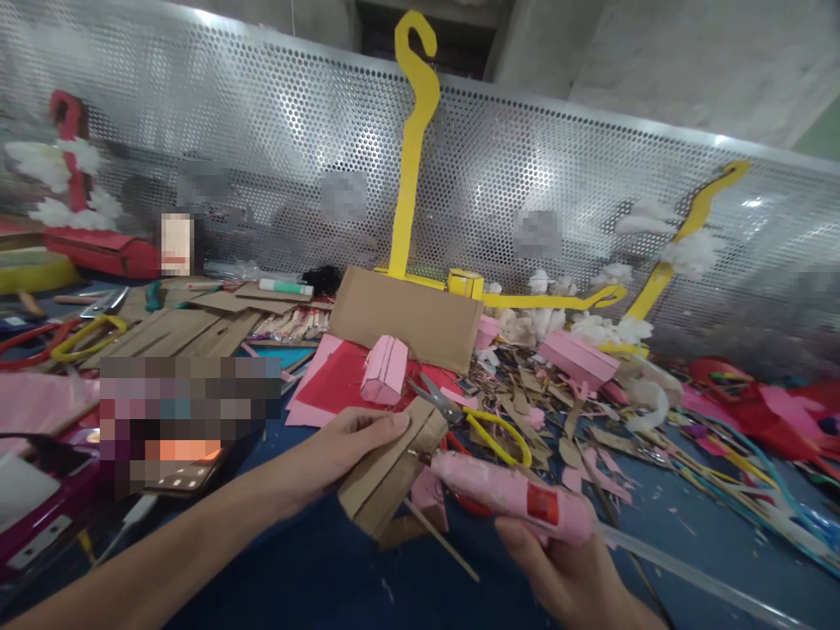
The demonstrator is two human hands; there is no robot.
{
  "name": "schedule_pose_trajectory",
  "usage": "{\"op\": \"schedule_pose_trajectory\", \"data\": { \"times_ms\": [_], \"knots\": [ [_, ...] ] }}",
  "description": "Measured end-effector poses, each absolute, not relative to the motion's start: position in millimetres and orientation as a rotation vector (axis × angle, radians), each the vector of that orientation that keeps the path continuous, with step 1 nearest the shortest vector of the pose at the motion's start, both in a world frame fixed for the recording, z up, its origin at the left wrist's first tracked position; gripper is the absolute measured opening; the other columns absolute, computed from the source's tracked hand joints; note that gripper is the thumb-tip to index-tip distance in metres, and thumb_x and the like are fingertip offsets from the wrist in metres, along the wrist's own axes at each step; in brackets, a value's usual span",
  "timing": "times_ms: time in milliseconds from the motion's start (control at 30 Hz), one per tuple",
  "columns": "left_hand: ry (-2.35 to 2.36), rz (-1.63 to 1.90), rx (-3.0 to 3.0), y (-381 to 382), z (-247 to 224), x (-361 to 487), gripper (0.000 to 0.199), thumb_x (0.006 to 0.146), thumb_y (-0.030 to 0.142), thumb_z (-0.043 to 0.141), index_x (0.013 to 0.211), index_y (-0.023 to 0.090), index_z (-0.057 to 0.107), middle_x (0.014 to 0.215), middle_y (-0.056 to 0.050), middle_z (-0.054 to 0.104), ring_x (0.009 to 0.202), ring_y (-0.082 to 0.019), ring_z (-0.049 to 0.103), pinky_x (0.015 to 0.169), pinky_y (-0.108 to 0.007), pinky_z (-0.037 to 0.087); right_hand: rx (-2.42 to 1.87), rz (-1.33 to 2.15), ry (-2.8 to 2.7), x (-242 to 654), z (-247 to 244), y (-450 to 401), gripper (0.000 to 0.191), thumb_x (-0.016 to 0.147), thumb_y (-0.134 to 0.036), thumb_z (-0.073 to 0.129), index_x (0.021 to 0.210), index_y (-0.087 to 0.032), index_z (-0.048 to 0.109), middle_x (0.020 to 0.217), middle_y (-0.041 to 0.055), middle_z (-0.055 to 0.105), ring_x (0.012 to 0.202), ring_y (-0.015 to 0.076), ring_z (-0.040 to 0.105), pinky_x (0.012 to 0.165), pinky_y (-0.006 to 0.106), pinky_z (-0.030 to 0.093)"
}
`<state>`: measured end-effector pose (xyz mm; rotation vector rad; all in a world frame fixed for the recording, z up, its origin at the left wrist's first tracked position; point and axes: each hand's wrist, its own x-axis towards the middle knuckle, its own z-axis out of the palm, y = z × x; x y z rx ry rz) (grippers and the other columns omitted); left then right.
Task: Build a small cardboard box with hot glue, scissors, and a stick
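Observation:
My left hand [354, 444] grips a folded piece of brown cardboard [384, 483], thumb lying along its top. In my right hand [574, 564] is a pink glue gun [492, 484] with a red patch on its side. A long clear glue stick [702, 573] trails from its back end. The gun's tip points left, at the cardboard's right edge; whether they touch I cannot tell. Just behind the cardboard lie yellow-handled scissors [502, 433] and a small pink paper box [385, 372]. A thin wooden stick [446, 542] lies below it.
A tall yellow hook shape [413, 149] rises behind a brown cardboard panel [403, 315]. Cardboard scraps [525, 389] and a pink box [577, 357] lie to the right. On the left are a phone [187, 468] and flat cardboard pieces [177, 337]. A perforated metal screen [282, 131] closes the back.

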<state>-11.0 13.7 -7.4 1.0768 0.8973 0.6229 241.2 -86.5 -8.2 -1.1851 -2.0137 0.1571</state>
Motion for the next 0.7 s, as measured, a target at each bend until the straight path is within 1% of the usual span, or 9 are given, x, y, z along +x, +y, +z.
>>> {"op": "schedule_pose_trajectory", "data": {
  "times_ms": [100,167,233,333,467,567,700],
  "knots": [
    [0.86,0.625,1.074,13.5,-7.8,-11.5,0.051,0.079,0.06,0.078,0.104,0.016,0.077,0.092,-0.009,0.079,0.077,-0.02,0.07,0.069,-0.03,0.053,-1.243,0.065,-1.913,242.3,-9.4,-84.8,0.025,0.096,-0.036,0.057,0.091,-0.02,0.077,0.068,0.0051,0.073,0.057,0.0205,0.069,0.067,0.031,0.063],
    [0.847,0.623,1.073,13.0,-7.5,-11.7,0.049,0.08,0.059,0.078,0.105,0.016,0.077,0.096,-0.01,0.079,0.079,-0.02,0.071,0.07,-0.029,0.054,-1.276,0.029,-1.868,242.5,-9.2,-83.6,0.027,0.097,-0.036,0.056,0.098,-0.019,0.077,0.07,0.0057,0.074,0.058,0.0209,0.07,0.065,0.03,0.063],
    [0.86,0.628,1.071,12.3,-6.5,-11.7,0.05,0.08,0.058,0.079,0.105,0.016,0.077,0.099,-0.011,0.079,0.081,-0.02,0.07,0.07,-0.028,0.054,-1.279,0.024,-1.857,242.0,-7.8,-83.1,0.028,0.098,-0.036,0.055,0.101,-0.019,0.078,0.073,0.0062,0.076,0.058,0.0208,0.07,0.063,0.03,0.062],
    [0.905,0.641,1.063,11.5,-5.3,-11.6,0.051,0.078,0.059,0.079,0.106,0.016,0.076,0.1,-0.01,0.078,0.082,-0.02,0.07,0.071,-0.028,0.053,-1.227,0.103,-1.923,240.1,-4.9,-84.4,0.03,0.098,-0.037,0.054,0.095,-0.021,0.078,0.072,0.0066,0.075,0.058,0.0208,0.069,0.063,0.03,0.062],
    [0.889,0.654,1.065,12.9,-8.1,-11.5,0.052,0.078,0.06,0.08,0.106,0.016,0.077,0.102,-0.01,0.079,0.085,-0.02,0.07,0.072,-0.027,0.053,-1.148,0.29,-2.067,237.6,-3.4,-87.1,0.033,0.099,-0.042,0.052,0.086,-0.024,0.077,0.064,0.0044,0.07,0.053,0.019,0.065,0.054,0.027,0.059],
    [0.862,0.647,1.073,14.3,-9.6,-11.7,0.052,0.078,0.06,0.079,0.106,0.016,0.078,0.099,-0.01,0.079,0.082,-0.019,0.07,0.07,-0.027,0.052,-1.156,0.265,-2.04,237.8,-4.9,-87.0,0.031,0.098,-0.041,0.054,0.091,-0.024,0.078,0.065,0.0041,0.071,0.056,0.0201,0.068,0.059,0.029,0.062],
    [0.871,0.642,1.068,13.5,-6.8,-11.9,0.05,0.078,0.06,0.08,0.105,0.017,0.078,0.1,-0.01,0.079,0.083,-0.02,0.07,0.071,-0.028,0.052,-1.22,0.059,-1.902,240.1,-6.4,-84.6,0.027,0.098,-0.037,0.056,0.101,-0.019,0.077,0.074,0.0066,0.076,0.059,0.0208,0.071,0.068,0.031,0.064]
  ]
}}
